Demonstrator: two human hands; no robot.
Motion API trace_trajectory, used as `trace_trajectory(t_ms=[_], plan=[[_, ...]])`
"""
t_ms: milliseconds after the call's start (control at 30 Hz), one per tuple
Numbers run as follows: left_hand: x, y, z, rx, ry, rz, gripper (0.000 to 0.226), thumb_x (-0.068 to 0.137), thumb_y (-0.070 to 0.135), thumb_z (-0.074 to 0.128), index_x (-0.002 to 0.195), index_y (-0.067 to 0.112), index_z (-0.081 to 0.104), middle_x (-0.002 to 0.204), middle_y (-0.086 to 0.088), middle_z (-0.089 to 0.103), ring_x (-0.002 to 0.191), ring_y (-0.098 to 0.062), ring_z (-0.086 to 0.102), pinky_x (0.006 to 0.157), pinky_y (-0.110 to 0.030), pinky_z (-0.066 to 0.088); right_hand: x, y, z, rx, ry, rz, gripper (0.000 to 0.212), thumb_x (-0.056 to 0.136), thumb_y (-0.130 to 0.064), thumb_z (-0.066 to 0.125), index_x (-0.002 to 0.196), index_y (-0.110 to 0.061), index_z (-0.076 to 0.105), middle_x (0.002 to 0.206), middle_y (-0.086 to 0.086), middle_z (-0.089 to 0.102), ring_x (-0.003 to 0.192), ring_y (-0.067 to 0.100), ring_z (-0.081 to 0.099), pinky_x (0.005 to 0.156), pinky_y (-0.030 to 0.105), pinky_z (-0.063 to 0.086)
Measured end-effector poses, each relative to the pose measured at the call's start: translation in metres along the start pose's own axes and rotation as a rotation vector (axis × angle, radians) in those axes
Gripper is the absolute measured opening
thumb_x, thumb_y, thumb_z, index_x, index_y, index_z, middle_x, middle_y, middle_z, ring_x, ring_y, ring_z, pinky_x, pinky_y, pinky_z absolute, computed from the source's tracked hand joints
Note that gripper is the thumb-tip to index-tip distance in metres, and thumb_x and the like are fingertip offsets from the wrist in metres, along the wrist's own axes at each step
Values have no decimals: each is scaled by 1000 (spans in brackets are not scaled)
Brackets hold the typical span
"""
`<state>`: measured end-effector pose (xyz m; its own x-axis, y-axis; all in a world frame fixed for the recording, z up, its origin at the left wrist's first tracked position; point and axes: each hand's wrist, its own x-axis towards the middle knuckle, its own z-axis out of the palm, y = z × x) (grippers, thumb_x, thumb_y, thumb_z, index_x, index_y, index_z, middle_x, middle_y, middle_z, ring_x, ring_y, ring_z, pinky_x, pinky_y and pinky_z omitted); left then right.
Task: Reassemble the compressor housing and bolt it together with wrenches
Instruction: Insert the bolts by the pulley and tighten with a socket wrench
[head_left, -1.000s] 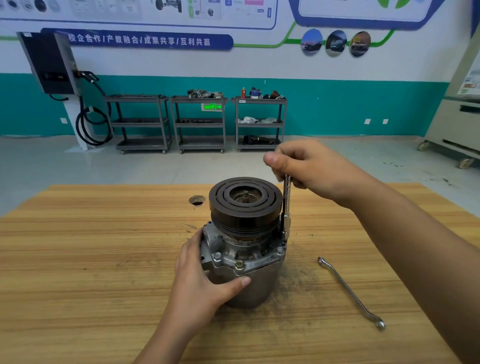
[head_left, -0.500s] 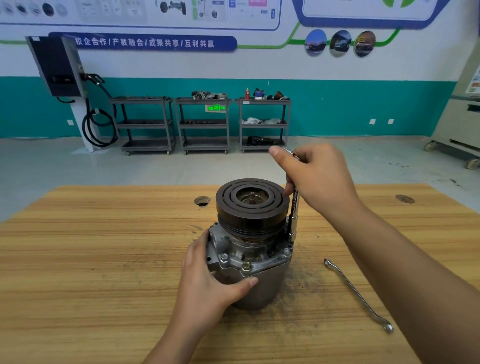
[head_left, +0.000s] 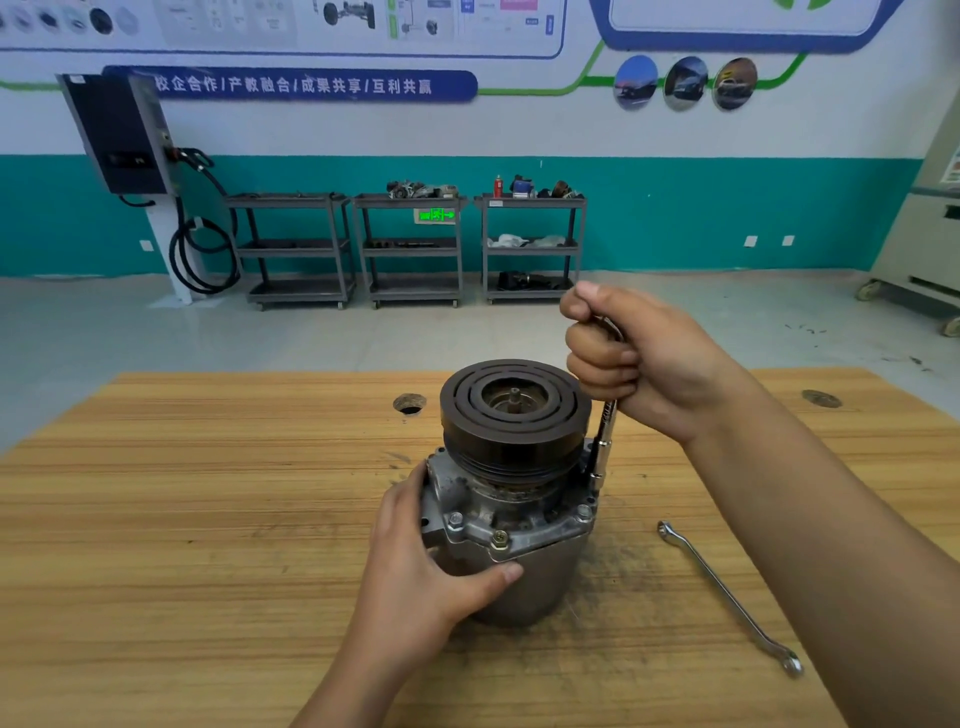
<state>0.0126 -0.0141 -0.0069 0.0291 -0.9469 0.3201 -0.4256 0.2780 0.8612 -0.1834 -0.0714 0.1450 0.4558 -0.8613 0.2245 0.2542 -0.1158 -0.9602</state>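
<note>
Here, one compressor housing (head_left: 511, 540) stands upright near the middle of a wooden table (head_left: 208, 519). It is a dull, cast-metal cylinder with a scuffed, lobed flange. On top sits one dark round pulley (head_left: 514, 410) with concentric grooved rings and a short shaft stub in its hollow centre. Three bolt heads (head_left: 498, 538) show along the near side of the flange.

The left hand (head_left: 415, 566) wraps the housing's left side, its thumb pressed across the front below the flange and its fingers hidden behind. The right hand (head_left: 639, 358) is a fist curled round the upper end of one slim chrome socket driver (head_left: 602, 447), thumb on top. The driver stands almost upright just beside the pulley's right rim, its lower end down at the flange's far right corner.

One thin double-ended spanner (head_left: 727, 597) lies flat on the wood to the right, well apart from the housing and beside the right forearm. Dark smudges mark the streaky grain around the housing's base. Two round holes (head_left: 409, 404) pierce the board near its far edge, one just behind the pulley and one far right. The board runs wide to the left of the housing.

Beyond the far edge, across pale floor, three grey shelf carts (head_left: 410, 249) line a teal wall beside one dark wall box (head_left: 122, 135) with a coiled black hose.
</note>
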Motion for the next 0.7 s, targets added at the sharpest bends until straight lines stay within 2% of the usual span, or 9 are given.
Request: trace_trajectory(t_ms=[100,167,267,367,433,467,567,633,700], plan=[[0,0,1,15,15,6,105,44,51,86,127,52,21,123,33,34,114,6,37,93,-16,31,4,9,16,-242,432,-110,31,100,-22,34,70,-18,42,40,-12,30,35,5,22,33,15,20],[0,0,2,21,17,7,106,42,55,84,128,51,22,122,32,34,115,4,36,94,-18,30,3,16,28,-317,760,-243,34,100,-22,38,67,-18,44,39,-12,33,36,4,25,36,16,23],[2,-2,3,22,4,-4,111,39,62,78,134,45,24,124,27,36,117,2,38,95,-20,32,-2,17,38,-226,953,-329,33,101,-23,39,69,-17,45,39,-13,35,37,2,28,40,15,26],[8,-5,-5,9,-80,-9,108,37,62,79,131,49,26,123,36,35,114,10,41,92,-11,34,-10,13,45,-213,885,-275,32,101,-26,37,71,-18,44,44,-12,35,40,4,28,38,16,25],[20,-8,-16,-17,-230,-28,100,39,55,83,121,60,26,120,42,38,109,23,41,84,-2,36,-20,11,50,-195,832,-241,31,101,-28,36,73,-19,43,43,-11,35,39,4,28,37,16,25],[28,-9,-23,-22,-333,-41,100,40,53,85,119,64,25,118,45,41,107,27,40,86,-2,38,-25,10,52,-164,797,-226,30,101,-29,37,74,-19,43,43,-11,36,39,4,29,36,15,25],[53,-7,-37,-25,-575,-61,107,43,53,84,132,55,25,134,34,41,124,10,40,105,-21,36,-38,11,56,-67,597,-176,26,100,-31,39,78,-20,47,48,-10,42,45,6,37,43,17,33],[60,-5,-41,-77,-606,-80,105,47,47,84,134,52,26,141,25,37,130,2,37,107,-31,37,-42,11,56,50,357,-158,22,98,-29,42,82,-16,50,51,-8,44,48,8,41,49,21,35],[58,-5,-43,-138,-575,-105,98,49,45,84,130,54,28,139,27,38,127,5,40,104,-28,40,-43,9,52,160,105,-138,16,91,-25,47,83,-12,51,53,-5,44,49,10,42,51,22,38]])
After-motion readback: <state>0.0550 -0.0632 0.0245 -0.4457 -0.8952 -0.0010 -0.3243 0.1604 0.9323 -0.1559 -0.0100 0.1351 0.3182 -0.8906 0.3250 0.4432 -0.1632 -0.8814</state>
